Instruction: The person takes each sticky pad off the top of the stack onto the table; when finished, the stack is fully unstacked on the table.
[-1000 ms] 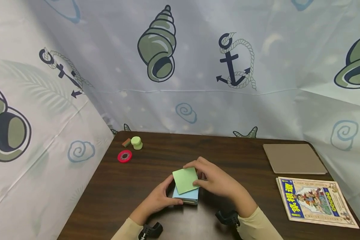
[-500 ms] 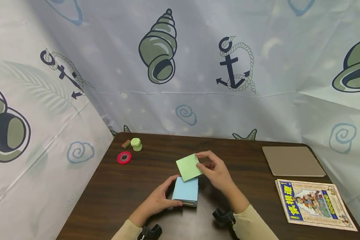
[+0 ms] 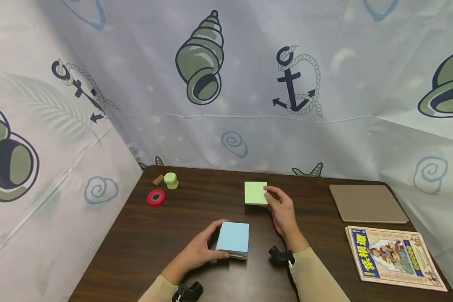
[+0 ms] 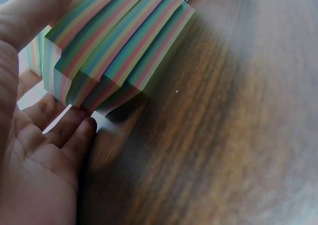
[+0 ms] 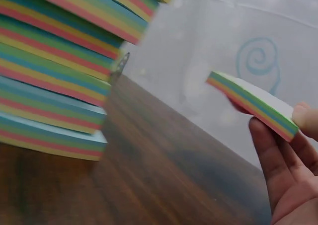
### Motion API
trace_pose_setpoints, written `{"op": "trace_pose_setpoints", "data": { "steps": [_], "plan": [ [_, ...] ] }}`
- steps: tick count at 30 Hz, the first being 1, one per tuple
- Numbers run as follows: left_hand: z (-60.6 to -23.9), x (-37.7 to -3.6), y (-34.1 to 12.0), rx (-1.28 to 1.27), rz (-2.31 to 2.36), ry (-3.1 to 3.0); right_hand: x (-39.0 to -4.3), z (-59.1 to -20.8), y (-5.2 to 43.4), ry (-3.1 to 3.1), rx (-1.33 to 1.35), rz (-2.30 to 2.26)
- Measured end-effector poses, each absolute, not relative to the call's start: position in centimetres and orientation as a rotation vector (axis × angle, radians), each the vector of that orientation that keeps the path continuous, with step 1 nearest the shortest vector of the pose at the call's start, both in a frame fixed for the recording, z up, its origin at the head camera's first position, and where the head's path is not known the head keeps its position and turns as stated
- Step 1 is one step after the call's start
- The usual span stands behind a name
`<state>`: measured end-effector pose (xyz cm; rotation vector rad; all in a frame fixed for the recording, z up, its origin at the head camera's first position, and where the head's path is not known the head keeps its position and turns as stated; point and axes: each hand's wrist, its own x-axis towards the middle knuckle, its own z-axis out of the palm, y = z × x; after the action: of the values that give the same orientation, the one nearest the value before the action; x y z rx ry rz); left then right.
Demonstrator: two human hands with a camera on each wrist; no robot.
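A stack of sticky note pads (image 3: 233,237) with a light blue top sheet stands near the front of the table. My left hand (image 3: 200,247) grips its left side, thumb at the near edge and fingers at the far edge. In the left wrist view the stack's striped sides (image 4: 114,46) show several pads laid unevenly. Farther back and to the right, my right hand (image 3: 284,212) pinches a single light green sticky note pad (image 3: 255,193) by its right edge. The right wrist view shows this pad's rainbow-striped side (image 5: 253,104), with thumb above and fingers below, apart from the stack.
At the back left of the dark wooden table (image 3: 196,201) lie a red ring-shaped roll (image 3: 156,197), a pale green round piece (image 3: 171,180) and a small brown block (image 3: 158,180). On the right are a brown board (image 3: 368,203) and a printed game booklet (image 3: 394,256).
My right hand has lifted the green pad off the stack and carried it back and to the right, uncovering the blue top. The left hand stays on the stack.
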<state>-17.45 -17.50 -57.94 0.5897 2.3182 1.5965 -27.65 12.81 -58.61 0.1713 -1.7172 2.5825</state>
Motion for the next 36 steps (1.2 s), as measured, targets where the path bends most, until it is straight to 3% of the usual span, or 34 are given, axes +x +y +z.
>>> {"op": "trace_pose_setpoints", "data": {
  "steps": [13,20,36],
  "plan": [
    [-58.2,-17.3,-17.2,0.567,1.585,2.325,-31.8,-58.8,11.4,-1.936,0.244,2.524],
    [-58.2,-17.1,-17.4,0.552,1.617,2.308,-32.3,-59.0,10.9,-2.370,0.340,2.208],
    [-58.0,-17.4,-17.3,0.584,1.622,2.303,-31.7,-59.4,9.0,-2.667,0.496,1.430]
  ]
}}
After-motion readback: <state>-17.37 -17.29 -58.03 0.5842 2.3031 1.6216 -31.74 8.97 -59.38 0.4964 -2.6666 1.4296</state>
